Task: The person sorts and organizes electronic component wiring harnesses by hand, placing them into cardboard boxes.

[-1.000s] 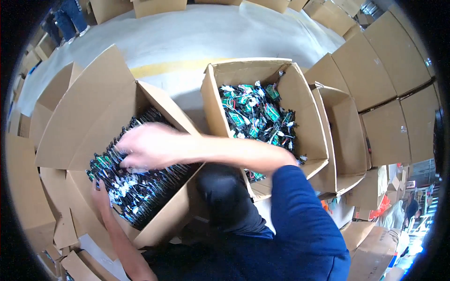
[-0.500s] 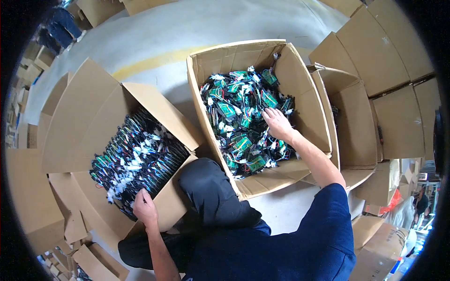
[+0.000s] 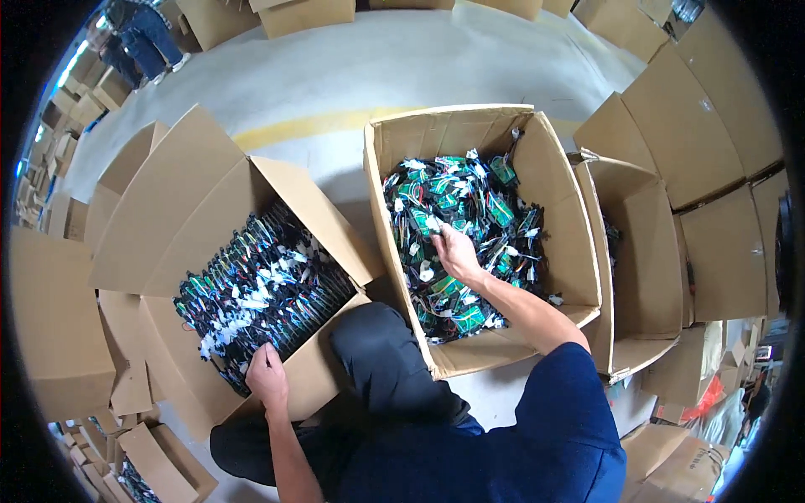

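A cardboard box (image 3: 482, 362) in front of me on the right holds a loose heap of green circuit boards (image 3: 501, 210) with coloured wires and white plugs. My right hand (image 3: 457, 254) reaches into it, fingers bunched at the heap near a white plug; what they grip is hidden. In the cardboard box (image 3: 172, 352) on the left, wired parts with white plugs (image 3: 251, 293) stand packed in tight rows. My left hand (image 3: 267, 375) is at the near edge of those rows, closed, with the thumb against the fingers. Anything inside it is too small to make out.
Another open cardboard box (image 3: 641, 251) stands against the right side of the heap's box. Large closed cartons (image 3: 729, 235) are stacked beyond it. A raised flap (image 3: 310, 214) lies between the two working boxes. Two people (image 3: 138, 46) stand far left.
My right hand has moved left across the heap, and its fingers have drawn together. My left hand stays at the rows. The whole view has shifted, showing more floor at the far side.
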{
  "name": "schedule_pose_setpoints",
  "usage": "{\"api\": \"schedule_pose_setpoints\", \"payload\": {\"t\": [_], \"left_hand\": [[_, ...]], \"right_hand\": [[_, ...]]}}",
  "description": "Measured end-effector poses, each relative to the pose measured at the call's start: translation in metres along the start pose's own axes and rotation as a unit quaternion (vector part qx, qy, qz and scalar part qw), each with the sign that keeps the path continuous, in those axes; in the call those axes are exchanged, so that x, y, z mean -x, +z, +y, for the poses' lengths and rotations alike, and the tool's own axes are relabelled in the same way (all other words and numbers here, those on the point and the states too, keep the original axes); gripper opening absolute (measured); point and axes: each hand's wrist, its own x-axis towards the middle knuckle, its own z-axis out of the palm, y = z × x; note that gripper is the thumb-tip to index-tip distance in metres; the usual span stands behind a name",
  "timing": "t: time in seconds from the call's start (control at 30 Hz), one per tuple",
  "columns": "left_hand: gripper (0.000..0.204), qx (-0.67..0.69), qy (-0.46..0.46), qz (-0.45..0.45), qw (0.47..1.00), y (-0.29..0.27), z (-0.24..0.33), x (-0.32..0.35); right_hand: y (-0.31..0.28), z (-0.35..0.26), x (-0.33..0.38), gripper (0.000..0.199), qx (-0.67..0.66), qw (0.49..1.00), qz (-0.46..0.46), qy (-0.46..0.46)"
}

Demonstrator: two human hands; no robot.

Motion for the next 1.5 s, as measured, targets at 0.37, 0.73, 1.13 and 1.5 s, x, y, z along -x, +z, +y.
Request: {"api": "schedule_pose_setpoints", "payload": {"t": [0.37, 0.73, 1.13, 1.5], "left_hand": [[0.023, -0.019, 0.034, 0.023, 0.999, 0.000, 0.003, -0.003], [0.014, 0.015, 0.010, 0.020, 1.000, 0.002, 0.007, -0.004], [0.011, 0.028, 0.032, 0.044, 0.998, -0.004, 0.013, -0.005], [0.010, 0.052, 0.046, 0.083, 0.994, -0.004, 0.009, -0.010]], "right_hand": [[-0.089, 0.128, -0.174, 0.041, 0.160, 0.960, -0.028, 0.228], [-0.007, 0.192, -0.189, 0.056, 0.178, 0.924, -0.129, 0.314], [-0.008, 0.174, -0.217, 0.056, 0.106, 0.976, -0.098, 0.165], [-0.077, 0.150, -0.114, 0.018, -0.143, 0.971, 0.089, 0.172]]}}
